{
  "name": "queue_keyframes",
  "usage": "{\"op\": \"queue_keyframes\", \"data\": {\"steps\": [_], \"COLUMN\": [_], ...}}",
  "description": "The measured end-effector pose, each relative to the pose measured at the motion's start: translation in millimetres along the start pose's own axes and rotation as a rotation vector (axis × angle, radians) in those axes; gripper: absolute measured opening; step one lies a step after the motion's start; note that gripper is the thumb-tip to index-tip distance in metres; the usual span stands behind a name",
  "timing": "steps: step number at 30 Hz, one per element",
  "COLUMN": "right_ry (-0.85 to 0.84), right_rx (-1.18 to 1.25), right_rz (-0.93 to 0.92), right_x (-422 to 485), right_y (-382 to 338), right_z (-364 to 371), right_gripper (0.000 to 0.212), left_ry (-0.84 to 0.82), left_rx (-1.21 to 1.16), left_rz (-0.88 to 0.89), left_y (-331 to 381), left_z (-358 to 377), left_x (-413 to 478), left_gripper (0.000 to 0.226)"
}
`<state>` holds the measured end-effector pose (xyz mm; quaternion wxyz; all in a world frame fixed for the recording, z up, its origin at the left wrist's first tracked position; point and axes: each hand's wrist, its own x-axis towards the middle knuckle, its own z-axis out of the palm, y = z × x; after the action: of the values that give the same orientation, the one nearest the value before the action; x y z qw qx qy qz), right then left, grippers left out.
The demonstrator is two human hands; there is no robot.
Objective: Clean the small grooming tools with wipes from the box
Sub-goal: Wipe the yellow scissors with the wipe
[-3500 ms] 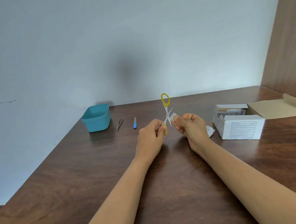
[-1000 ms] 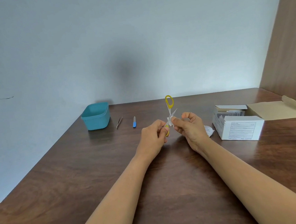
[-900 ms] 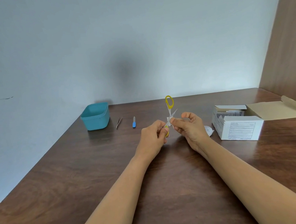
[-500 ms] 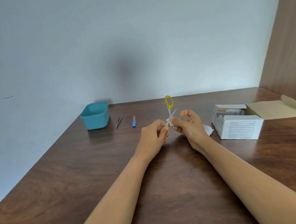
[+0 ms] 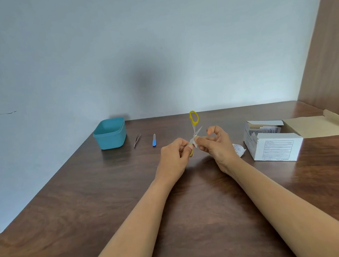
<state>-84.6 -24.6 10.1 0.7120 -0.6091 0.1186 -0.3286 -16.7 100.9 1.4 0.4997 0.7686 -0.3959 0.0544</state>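
Just above the table (image 5: 109, 196), the left hand (image 5: 174, 159) grips the lower yellow loop of the scissors (image 5: 194, 124). This steadies them in mid-air so the right hand (image 5: 218, 146) can pinch a wipe (image 5: 196, 143) round a blade below the pivot, likely to rub it clean. The scissors stand nearly upright and spread open, the free loop topmost, one bare blade tip pointing up and right. Beyond the right hand lie a wrapper (image 5: 239, 149) and the open box (image 5: 276, 149). Farther left are a file (image 5: 154, 140), tweezers (image 5: 137, 140) and a tub (image 5: 110, 134).

No legible text. White box (image 5: 277, 138) near worktop (image 5: 88, 198) right edge: framed label (image 5: 278, 148) on front, print too small. Packet (image 5: 239, 149) beside box: print blurred.
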Motion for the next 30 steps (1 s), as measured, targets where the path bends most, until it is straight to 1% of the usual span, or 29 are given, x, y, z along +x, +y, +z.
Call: {"op": "queue_keyframes", "data": {"steps": [5,10,15,18,20,22,25,27,30], "right_ry": [0.021,-0.001,-0.036,-0.103,-0.063,0.045,0.205,0.255,0.258], "right_rx": [0.010,-0.071,-0.095,-0.170,-0.179,-0.077,0.168,0.306,0.423], "right_rz": [0.042,0.008,0.008,0.021,0.026,0.033,0.062,0.087,0.118], "right_x": [1,0,0,-1,-1,0,2,4,5], "right_y": [0,3,3,5,5,5,1,-2,-6], "right_z": [-1,1,2,2,3,3,-1,-6,-9], "right_gripper": [0.042,0.042,0.040,0.034,0.028,0.025,0.022,0.018,0.012], "left_ry": [0.020,0.096,0.146,0.223,0.262,0.276,0.268,0.245,0.213], "left_rx": [-0.023,-0.092,-0.140,-0.221,-0.224,-0.194,-0.174,-0.168,-0.138], "left_rz": [-0.061,-0.096,-0.094,-0.134,-0.164,-0.177,-0.174,-0.158,-0.128], "left_y": [-1,-1,0,-1,-3,-5,1,5,8], "left_z": [0,-1,-2,-5,-6,-7,-7,-8,-9], "left_x": [1,1,3,5,7,7,6,5,4], "left_gripper": [0.012,0.012,0.012,0.010,0.011,0.013,0.015,0.017,0.020]}}
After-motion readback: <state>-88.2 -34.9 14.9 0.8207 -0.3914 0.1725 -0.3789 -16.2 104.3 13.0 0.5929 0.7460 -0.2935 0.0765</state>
